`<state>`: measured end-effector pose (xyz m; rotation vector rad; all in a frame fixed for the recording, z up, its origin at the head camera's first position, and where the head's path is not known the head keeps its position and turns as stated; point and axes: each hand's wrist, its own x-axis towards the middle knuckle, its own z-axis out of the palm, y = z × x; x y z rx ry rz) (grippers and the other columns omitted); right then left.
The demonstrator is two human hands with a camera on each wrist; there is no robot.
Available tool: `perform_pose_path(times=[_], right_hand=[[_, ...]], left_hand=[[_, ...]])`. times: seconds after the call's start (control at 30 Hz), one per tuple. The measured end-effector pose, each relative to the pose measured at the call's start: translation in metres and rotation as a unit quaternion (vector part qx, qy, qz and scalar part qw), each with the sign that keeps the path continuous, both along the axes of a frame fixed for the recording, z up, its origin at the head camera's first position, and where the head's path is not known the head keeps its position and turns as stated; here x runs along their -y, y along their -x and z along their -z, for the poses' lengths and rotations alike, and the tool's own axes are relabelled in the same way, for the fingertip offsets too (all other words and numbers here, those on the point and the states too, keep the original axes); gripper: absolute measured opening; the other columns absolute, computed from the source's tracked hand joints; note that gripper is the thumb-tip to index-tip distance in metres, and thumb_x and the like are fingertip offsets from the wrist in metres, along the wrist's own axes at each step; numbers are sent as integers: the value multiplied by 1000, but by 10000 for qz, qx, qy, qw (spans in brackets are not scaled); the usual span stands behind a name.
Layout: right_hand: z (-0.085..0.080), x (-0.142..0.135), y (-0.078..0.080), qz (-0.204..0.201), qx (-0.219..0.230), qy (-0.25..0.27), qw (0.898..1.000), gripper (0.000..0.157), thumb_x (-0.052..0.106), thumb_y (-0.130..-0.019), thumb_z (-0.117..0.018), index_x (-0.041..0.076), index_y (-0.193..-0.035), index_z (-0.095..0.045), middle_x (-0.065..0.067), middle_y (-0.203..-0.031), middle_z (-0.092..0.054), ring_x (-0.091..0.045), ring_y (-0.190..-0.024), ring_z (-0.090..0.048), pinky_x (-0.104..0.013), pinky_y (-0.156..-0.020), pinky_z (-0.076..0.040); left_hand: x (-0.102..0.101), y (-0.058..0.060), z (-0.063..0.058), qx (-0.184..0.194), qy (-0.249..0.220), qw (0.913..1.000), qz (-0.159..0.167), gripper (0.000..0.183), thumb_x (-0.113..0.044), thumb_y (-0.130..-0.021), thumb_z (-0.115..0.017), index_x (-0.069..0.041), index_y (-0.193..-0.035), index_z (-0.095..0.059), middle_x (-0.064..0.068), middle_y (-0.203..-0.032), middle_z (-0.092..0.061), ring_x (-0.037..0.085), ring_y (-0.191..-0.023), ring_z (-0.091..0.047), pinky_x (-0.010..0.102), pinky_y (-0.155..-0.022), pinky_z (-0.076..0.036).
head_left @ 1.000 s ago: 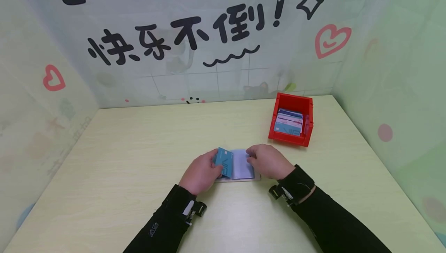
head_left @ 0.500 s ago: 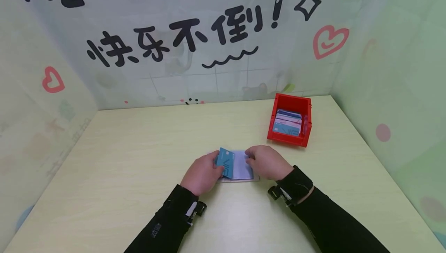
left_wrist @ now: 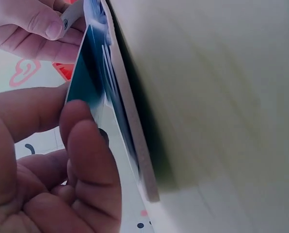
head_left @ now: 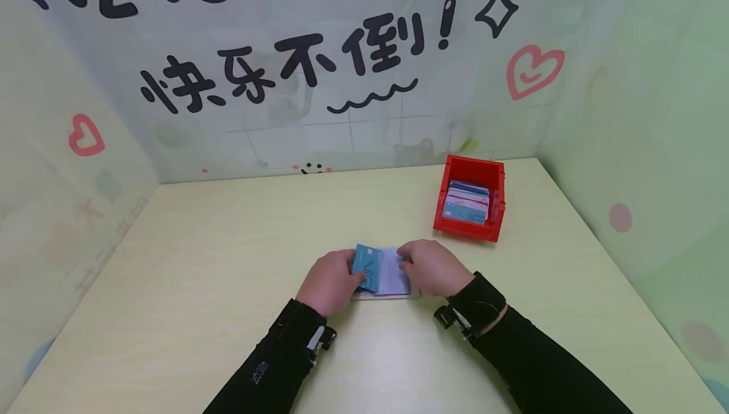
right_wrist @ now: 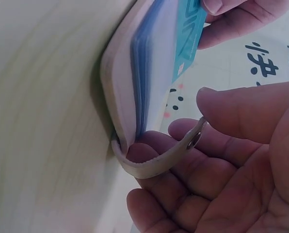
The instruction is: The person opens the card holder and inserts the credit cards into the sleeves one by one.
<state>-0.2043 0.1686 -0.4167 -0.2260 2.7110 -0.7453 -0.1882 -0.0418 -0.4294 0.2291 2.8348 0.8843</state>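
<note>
A pale card holder with clear bluish sleeves lies opened on the table. Over its left part, my left hand pinches a teal VIP card by its left side. The left wrist view shows the card between thumb and fingers, tilted away from the sleeves. At the holder's right side is my right hand. In the right wrist view its thumb and fingers hold the short snap strap, with fingertips right at the corner of the sleeve stack.
A red bin stands at the back right of the table, beyond my right hand. Several cards are stacked inside it, a teal VIP one in front. Printed fabric walls close off the back and both sides.
The head view has shifted slightly, so the bin and holder appear a little lower and further left. Both hands keep nearly the same position at the holder, with the teal card still pinched.
</note>
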Motion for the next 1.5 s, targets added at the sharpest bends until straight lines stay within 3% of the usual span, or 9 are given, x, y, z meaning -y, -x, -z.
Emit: perform_pose_path(times=[0.13,0.23,0.33,0.57,0.8,1.1,1.23,1.5], right_hand=[[0,0,-1,-18,-38,-36,10000,43,21,-103,-69,7,-143,-66,-9,-139,-68,-27,-121,-63,-48,-111,-53],[0,0,-1,-40,-76,-79,9999,42,21,-103,-69,7,-143,-66,-9,-140,-68,-28,-122,-63,-49,-111,-52],[1,1,0,-58,-112,-108,9999,42,21,-103,-68,7,-143,-66,-9,-140,-68,-27,-122,-63,-49,-112,-52],[1,1,0,-132,-161,-188,9996,43,21,-103,-69,8,-144,-66,-9,-139,-69,-27,-122,-63,-49,-111,-52],[0,2,-1,-166,-257,-262,9992,42,20,-103,-68,8,-143,-66,-9,-139,-69,-26,-120,-64,-48,-112,-52],[-1,2,-3,-80,-192,-213,9996,42,18,-103,-68,8,-143,-66,-8,-136,-70,-25,-115,-64,-47,-110,-54],[-1,2,-3,-34,-159,-175,9997,43,18,-102,-69,7,-144,-65,-9,-136,-70,-26,-115,-64,-47,-109,-54],[-1,2,-1,199,-20,65,9998,49,16,-104,-66,6,-151,-57,-11,-146,-65,-28,-125,-63,-48,-111,-52]], left_hand=[[-1,0,0,-5,-6,10000,71,26,-23,-101,-71,-5,-119,-71,0,-65,-42,18,-64,-50,30,-62,-38],[-3,0,0,14,24,9999,118,17,-22,-102,-69,-8,-111,-70,0,-65,-43,18,-65,-52,30,-62,-38],[-4,0,0,-8,47,9998,209,17,-20,-103,-67,-8,-114,-72,0,-70,-50,18,-68,-54,29,-63,-40],[-8,0,0,-9,79,9994,341,12,-16,-103,-64,-7,-107,-69,-1,-67,-40,18,-65,-51,30,-64,-38],[-15,2,0,56,94,9993,345,11,-17,-102,-67,-6,-105,-66,0,-70,-48,19,-70,-54,31,-68,-41],[-22,0,-1,90,69,9980,627,17,-15,-101,-67,-8,-87,-59,-1,-68,-41,16,-63,-48,28,-61,-35],[-24,-1,0,168,75,9971,739,18,-15,-101,-67,-7,-87,-58,-1,-69,-38,15,-61,-45,27,-58,-33],[-26,0,2,297,-63,9962,819,16,-14,-95,-74,-4,-105,-66,0,-75,-52,15,-63,-49,26,-57,-36]])
